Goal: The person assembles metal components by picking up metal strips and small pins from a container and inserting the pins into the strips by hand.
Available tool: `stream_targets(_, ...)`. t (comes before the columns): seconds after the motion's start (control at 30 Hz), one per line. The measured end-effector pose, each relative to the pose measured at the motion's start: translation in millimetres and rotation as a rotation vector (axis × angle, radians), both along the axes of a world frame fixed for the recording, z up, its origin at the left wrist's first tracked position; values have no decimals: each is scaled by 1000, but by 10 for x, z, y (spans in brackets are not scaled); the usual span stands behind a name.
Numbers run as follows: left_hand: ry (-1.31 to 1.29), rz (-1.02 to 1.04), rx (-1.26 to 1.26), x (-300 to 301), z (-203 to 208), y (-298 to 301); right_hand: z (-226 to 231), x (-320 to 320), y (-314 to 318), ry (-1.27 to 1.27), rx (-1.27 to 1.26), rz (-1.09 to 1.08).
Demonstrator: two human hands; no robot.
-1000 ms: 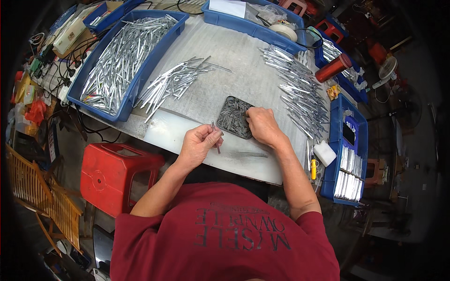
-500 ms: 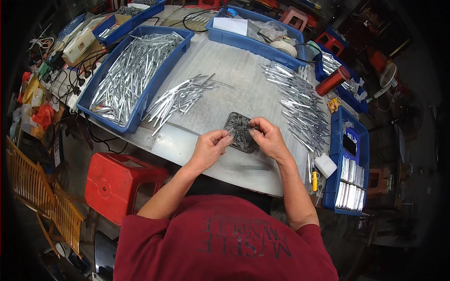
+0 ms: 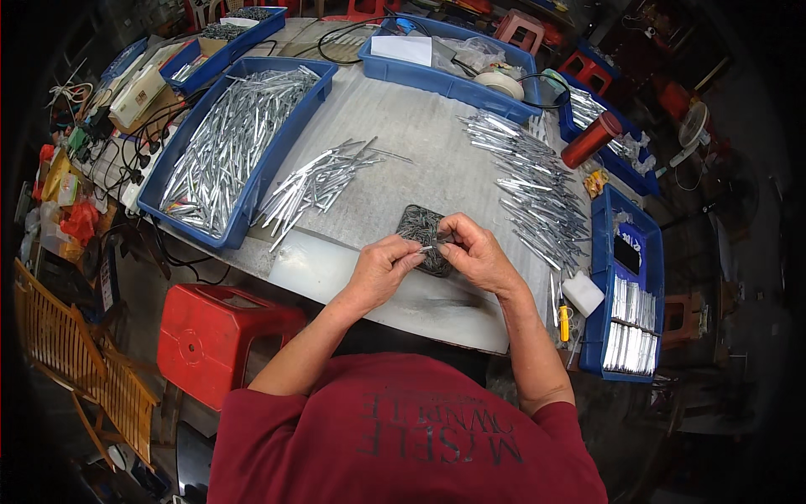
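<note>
My left hand (image 3: 382, 267) is closed in a pinch, with the tip of a small silvery metal piece (image 3: 426, 248) showing at its fingertips. Close beside it, my right hand (image 3: 474, 252) is pinched too, its fingertips meeting that piece; whatever else it holds is too small to make out. Behind and partly under the hands lies a dark square tray (image 3: 405, 220) of small dark metal parts. To the left is a loose pile of slim silver metal strips (image 3: 323, 181). A longer spread of similar strips (image 3: 529, 181) covers the table's right side.
A blue bin (image 3: 243, 143) heaped with silver strips stands at left. Another blue bin (image 3: 470, 80) sits at the back, and one with bundled strips (image 3: 598, 336) at right. Near it are a red cylinder (image 3: 591, 140), a white block (image 3: 583, 293) and a yellow-handled tool (image 3: 563, 323). A red stool (image 3: 197, 340) stands below left.
My hands have come together in front of the tray, their fingertips now meeting at the small silvery piece. The whole view has shifted slightly.
</note>
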State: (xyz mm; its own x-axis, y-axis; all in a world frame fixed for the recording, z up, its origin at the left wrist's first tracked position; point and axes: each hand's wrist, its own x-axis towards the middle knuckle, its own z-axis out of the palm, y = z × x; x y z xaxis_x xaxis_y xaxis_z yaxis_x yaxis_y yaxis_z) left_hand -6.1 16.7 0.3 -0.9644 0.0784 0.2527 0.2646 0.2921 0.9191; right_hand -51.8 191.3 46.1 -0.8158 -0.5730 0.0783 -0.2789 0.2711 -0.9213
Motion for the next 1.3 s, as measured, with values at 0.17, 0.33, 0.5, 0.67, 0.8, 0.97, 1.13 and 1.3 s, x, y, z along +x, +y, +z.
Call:
stream_targets(0.17, 16, -13, -21, 13, 5, 9, -29, 11, 14, -28, -3, 10)
stream_targets(0.33, 162, -13, -116, -9, -13, -10, -44, -19, 28, -66, 27, 55)
stream_targets(0.5, 304, -77, -393, -69, 33, -51, -17, -57, 28, -66, 133, 108)
stream_targets(0.67, 233, -164, -290, -115, -12, -82, -24, -127, 37, -124, 163, 174)
stream_targets(0.8, 128, -240, -185, -106, 8, -55, 113, -45, 11, -14, 254, 177)
stream_targets(0.97, -9, -301, -83, -110, -22, -78, 52, -11, 10, 74, 283, 185)
stream_targets(1.13, -57, -201, -98, -90, 24, -63, -91, -47, 62, -198, 61, 45)
stream_targets(1.3, -86, -153, -80, -83, 54, -51, -209, -41, 101, -105, 46, -21)
